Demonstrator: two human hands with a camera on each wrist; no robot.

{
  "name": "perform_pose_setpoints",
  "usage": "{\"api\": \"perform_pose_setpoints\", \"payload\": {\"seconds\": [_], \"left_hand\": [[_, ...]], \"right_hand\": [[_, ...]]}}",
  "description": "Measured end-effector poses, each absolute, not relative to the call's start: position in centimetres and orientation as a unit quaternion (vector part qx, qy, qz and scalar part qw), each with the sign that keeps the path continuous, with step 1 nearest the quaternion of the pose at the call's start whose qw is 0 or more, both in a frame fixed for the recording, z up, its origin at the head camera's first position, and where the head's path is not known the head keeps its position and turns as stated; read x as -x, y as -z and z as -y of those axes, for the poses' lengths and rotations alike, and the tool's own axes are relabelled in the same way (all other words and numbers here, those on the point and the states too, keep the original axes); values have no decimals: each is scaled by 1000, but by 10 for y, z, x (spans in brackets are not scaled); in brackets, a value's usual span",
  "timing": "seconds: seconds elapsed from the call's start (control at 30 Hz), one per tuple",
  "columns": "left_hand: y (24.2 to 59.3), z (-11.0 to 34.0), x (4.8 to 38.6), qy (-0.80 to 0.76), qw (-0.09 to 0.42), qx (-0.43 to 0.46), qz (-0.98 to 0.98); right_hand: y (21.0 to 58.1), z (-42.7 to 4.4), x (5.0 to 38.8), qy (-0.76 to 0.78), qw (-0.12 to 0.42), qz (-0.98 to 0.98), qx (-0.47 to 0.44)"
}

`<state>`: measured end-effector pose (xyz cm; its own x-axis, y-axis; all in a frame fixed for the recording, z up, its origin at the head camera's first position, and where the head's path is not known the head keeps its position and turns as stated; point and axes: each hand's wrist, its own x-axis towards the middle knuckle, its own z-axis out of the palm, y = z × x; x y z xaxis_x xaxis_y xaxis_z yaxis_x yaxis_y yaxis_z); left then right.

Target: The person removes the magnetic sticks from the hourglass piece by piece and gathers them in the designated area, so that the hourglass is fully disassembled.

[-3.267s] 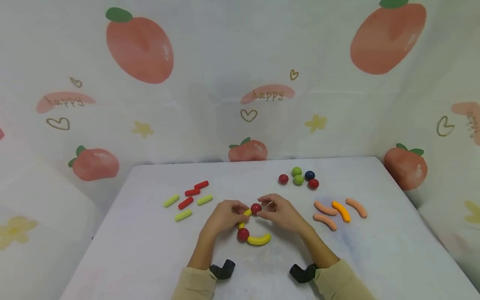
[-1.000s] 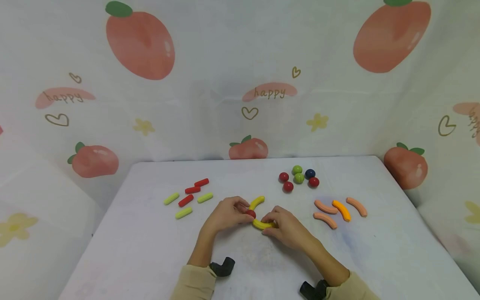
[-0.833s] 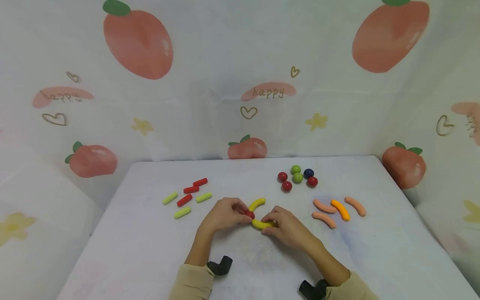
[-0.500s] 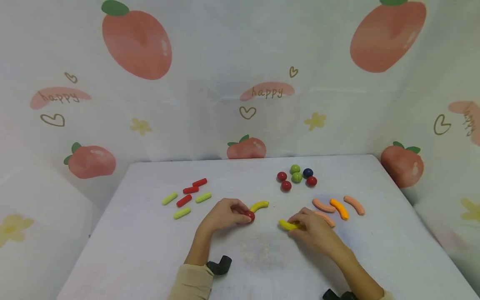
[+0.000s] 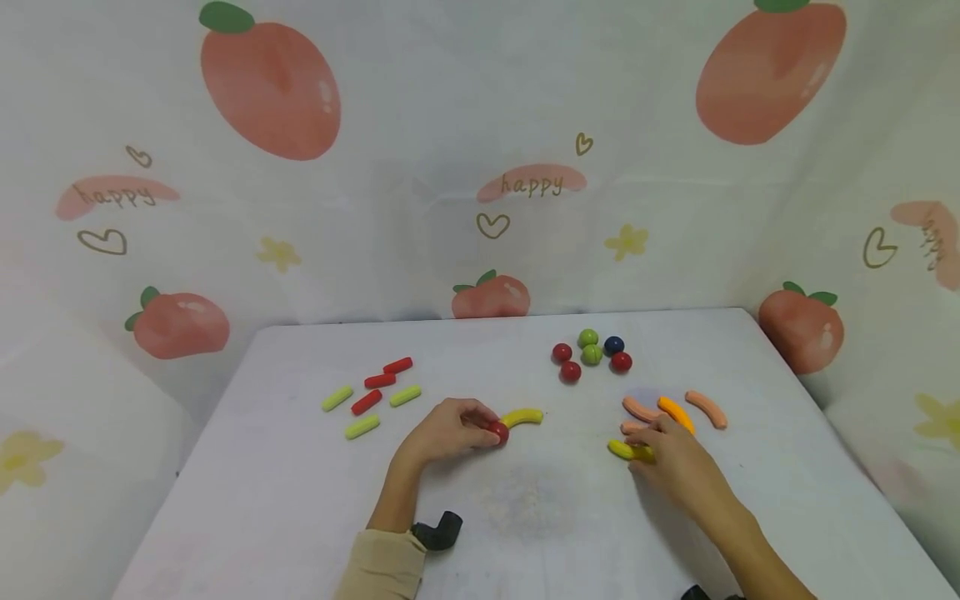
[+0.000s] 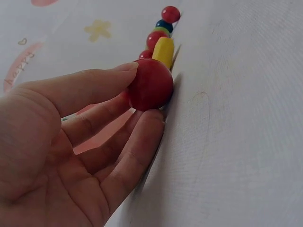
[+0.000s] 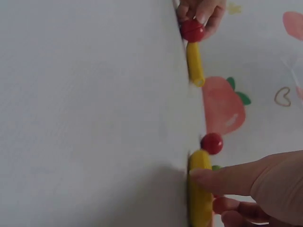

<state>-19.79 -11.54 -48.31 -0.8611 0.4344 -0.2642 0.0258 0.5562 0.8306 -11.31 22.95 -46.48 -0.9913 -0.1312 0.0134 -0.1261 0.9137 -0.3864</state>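
Near the table's middle my left hand (image 5: 448, 432) pinches a red ball (image 5: 498, 432) between thumb and fingers; the left wrist view shows the ball (image 6: 151, 85) up close. A small curved yellow toy banana (image 5: 523, 416) lies against or very near the ball's far right side. Further right, my right hand (image 5: 678, 462) pinches a second yellow toy banana (image 5: 622, 450) low over the table, its right end hidden by the fingers. That hand is just in front of an orange curved piece (image 5: 677, 412) and several pink curved pieces (image 5: 707, 408), one partly covered.
At the back right sit red balls (image 5: 570, 372), green balls (image 5: 588, 338) and a dark blue ball (image 5: 614, 345). Red sticks (image 5: 367, 402) and light green sticks (image 5: 363, 427) lie on the left. A printed cloth hangs behind the white table (image 5: 300, 500).
A red ball has joined the back-right group. My right hand has carried one yellow banana rightward, away from the held red ball. The other banana has swung flatter, pointing right.
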Motion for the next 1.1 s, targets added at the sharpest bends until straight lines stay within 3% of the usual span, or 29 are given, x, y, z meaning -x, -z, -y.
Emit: {"api": "perform_pose_setpoints", "payload": {"seconds": [0.27, 0.6, 0.87, 1.1], "left_hand": [[484, 119, 198, -448, 236, -151, -849], [486, 113, 198, -438, 208, -166, -859], [486, 115, 199, -438, 213, -166, -857], [488, 115, 198, -438, 219, -155, -858]], "right_hand": [[460, -181, 131, 245, 16, -965, 95], [476, -109, 163, 262, 30, -956, 126], [476, -110, 167, 239, 22, -964, 113], [466, -159, 183, 214, 15, -974, 66]]}}
